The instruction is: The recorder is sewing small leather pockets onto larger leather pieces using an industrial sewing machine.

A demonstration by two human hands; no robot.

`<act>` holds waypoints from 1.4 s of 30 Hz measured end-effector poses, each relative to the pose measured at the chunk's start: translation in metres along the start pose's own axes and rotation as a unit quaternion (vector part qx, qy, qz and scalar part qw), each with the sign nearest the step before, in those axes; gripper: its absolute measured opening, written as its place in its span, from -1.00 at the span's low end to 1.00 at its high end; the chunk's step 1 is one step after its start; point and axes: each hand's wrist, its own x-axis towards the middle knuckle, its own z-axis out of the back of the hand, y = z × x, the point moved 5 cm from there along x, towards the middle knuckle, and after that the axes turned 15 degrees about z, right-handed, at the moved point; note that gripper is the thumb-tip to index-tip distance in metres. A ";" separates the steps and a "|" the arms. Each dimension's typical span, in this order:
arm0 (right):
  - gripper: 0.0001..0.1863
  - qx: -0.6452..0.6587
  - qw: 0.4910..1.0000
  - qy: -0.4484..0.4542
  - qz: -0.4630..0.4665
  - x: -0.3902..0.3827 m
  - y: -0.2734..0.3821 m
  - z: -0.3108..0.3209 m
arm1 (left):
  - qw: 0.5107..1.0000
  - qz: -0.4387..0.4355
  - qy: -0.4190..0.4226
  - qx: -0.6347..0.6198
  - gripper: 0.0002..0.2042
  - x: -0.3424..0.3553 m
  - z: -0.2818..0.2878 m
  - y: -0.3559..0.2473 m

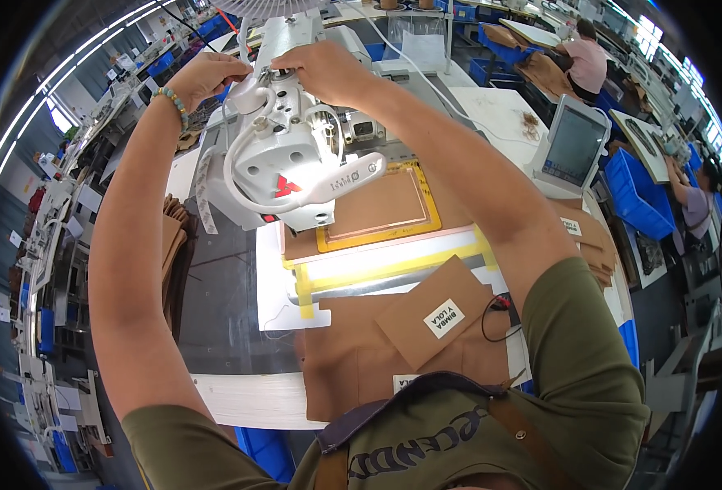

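Observation:
My left hand (210,75) is up at the top of a white industrial sewing machine (271,163), fingertips pinched beside its top fittings. My right hand (316,67) is beside it on the right, fingers curled at small metal parts; what either pinches is too small to make out. Below the machine head, a yellow frame (426,208) lies around brown material (371,204) on a white sheet with yellow tape (304,298). Nearer me are brown pieces (402,322) with white labels.
A screen unit (569,140) stands at the right, with brown pieces (596,253) below it. More brown pieces (173,261) lie left. Blue bins (635,192) are beyond the table. Two co-workers (583,61) sit at right-hand benches. A dark cable loop (492,331) lies near my right arm.

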 end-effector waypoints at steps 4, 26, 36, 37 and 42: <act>-0.52 -0.016 0.999 0.043 -0.021 -0.003 0.001 -0.002 | 0.995 -0.059 -0.042 0.070 -0.73 -0.011 -0.003 -0.010; -0.79 -0.117 0.971 0.161 0.136 0.025 -0.062 -0.001 | 0.725 -0.227 -0.110 0.641 -0.84 -0.052 -0.099 -0.081; -0.81 0.095 0.945 0.312 -0.025 0.048 -0.048 0.040 | 0.738 -0.265 -0.285 0.551 -0.89 -0.089 -0.150 -0.088; -0.80 0.118 0.933 0.338 -0.045 0.054 -0.048 0.041 | 0.747 -0.260 -0.285 0.541 -0.88 -0.089 -0.152 -0.089; -0.81 0.106 0.909 0.393 -0.089 0.076 -0.041 0.018 | 0.743 -0.226 -0.281 0.564 -0.86 -0.068 -0.179 -0.093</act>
